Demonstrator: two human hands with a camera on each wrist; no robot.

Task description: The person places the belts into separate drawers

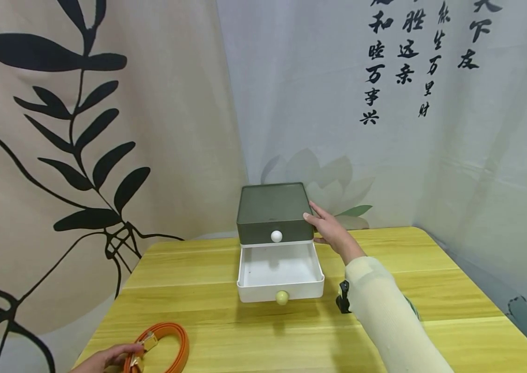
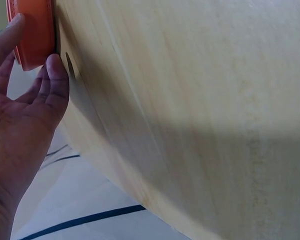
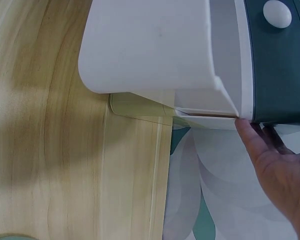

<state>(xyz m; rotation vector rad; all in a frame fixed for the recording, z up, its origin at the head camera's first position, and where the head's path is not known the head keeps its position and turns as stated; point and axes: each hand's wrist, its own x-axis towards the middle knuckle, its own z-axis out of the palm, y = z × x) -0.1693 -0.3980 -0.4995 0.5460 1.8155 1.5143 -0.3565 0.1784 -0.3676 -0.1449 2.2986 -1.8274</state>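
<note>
A small drawer box stands on the table, with a dark green top drawer unit (image 1: pixel 273 204) closed and a white lower drawer (image 1: pixel 280 290) pulled out. The white drawer shows a bare inside and a yellow-green knob (image 1: pixel 282 297); the upper knob (image 3: pixel 277 13) is white. My right hand (image 1: pixel 333 233) touches the box's right side, fingers extended along it. At the table's near left, my left hand (image 1: pixel 107 357) holds a coiled orange belt (image 1: pixel 181 344) with a gold buckle (image 1: pixel 149 342). In the left wrist view, thumb and fingers lie on either side of the orange strap (image 2: pixel 36 32).
The wooden table (image 1: pixel 207 290) has a rounded edge. Behind it hangs a printed cloth (image 1: pixel 189 129) with plant drawings and dark writing. A dark band with a device (image 1: pixel 343 296) is at the right wrist.
</note>
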